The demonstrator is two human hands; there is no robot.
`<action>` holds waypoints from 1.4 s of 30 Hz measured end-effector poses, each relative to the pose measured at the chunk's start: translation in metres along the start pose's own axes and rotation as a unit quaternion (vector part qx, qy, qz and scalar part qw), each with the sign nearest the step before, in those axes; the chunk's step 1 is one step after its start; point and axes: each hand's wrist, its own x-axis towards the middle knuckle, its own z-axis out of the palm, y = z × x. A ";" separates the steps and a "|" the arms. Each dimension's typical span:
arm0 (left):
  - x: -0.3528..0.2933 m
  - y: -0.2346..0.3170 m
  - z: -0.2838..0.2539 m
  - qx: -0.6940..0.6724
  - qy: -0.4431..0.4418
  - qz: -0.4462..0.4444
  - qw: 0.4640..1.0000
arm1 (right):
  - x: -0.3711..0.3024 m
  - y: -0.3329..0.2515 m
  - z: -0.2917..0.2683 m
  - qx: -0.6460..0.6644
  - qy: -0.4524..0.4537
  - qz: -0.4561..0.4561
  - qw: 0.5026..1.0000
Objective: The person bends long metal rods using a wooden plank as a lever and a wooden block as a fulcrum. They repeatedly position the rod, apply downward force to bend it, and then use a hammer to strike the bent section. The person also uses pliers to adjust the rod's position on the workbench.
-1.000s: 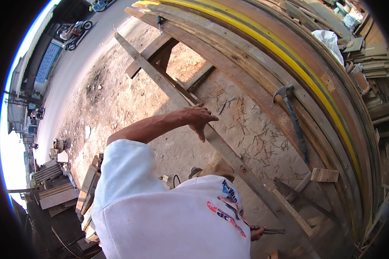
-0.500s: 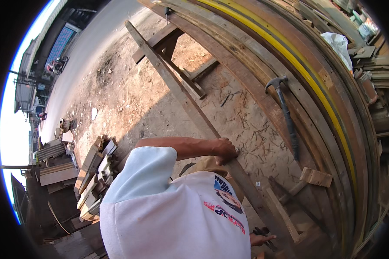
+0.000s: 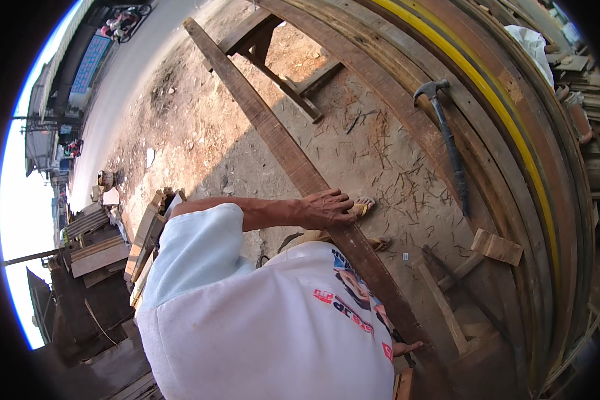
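My left hand [image 3: 327,208] is closed over the edge of a long brown wooden plank [image 3: 273,140], its fingers lying across the upper face. The plank slopes from the far left down toward the lower right, its far end at a wooden trestle [image 3: 250,33]. At the near end, the fingers of my right hand [image 3: 408,348] show past my shirt, stretched beside the plank. A dark hand tool [image 3: 410,361] is just visible at that hand; the shirt hides most of both.
A claw hammer [image 3: 447,140] lies on stacked long boards at the right, one with a yellow stripe [image 3: 480,60]. A short wood block [image 3: 497,247] sits nearer. Thin scraps litter the ground beside my sandaled foot [image 3: 363,206]. Wood offcuts [image 3: 147,233] are piled at the left.
The plank has turned over, from a narrow greyish side to a broader brown face. My left hand has shifted left and a little farther away. The tool at my right hand has become mostly hidden.
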 end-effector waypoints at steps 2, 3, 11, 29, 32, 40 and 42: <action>0.005 -0.008 -0.005 0.006 0.009 -0.004 1.000 | -0.005 0.008 0.005 0.093 -0.088 0.019 0.992; 0.008 -0.007 -0.003 0.000 0.007 0.011 1.000 | -0.010 0.008 0.010 0.109 -0.095 0.063 0.988; 0.005 -0.045 -0.094 0.000 0.076 -0.046 0.996 | -0.075 -0.012 0.105 0.112 -0.074 0.072 0.988; 0.154 0.011 -0.022 -0.167 -0.142 0.131 0.967 | -0.062 0.031 0.084 0.146 -0.024 0.068 0.987; 0.190 0.048 -0.012 -0.306 -0.322 0.070 0.893 | -0.058 0.035 0.082 0.147 -0.034 0.051 0.987; 0.173 0.080 -0.023 -0.192 -0.284 0.046 0.938 | -0.049 0.054 0.045 0.168 -0.139 0.105 0.970; 0.153 0.091 -0.023 -0.150 -0.223 0.053 0.962 | -0.060 0.039 0.045 0.188 -0.155 0.121 0.962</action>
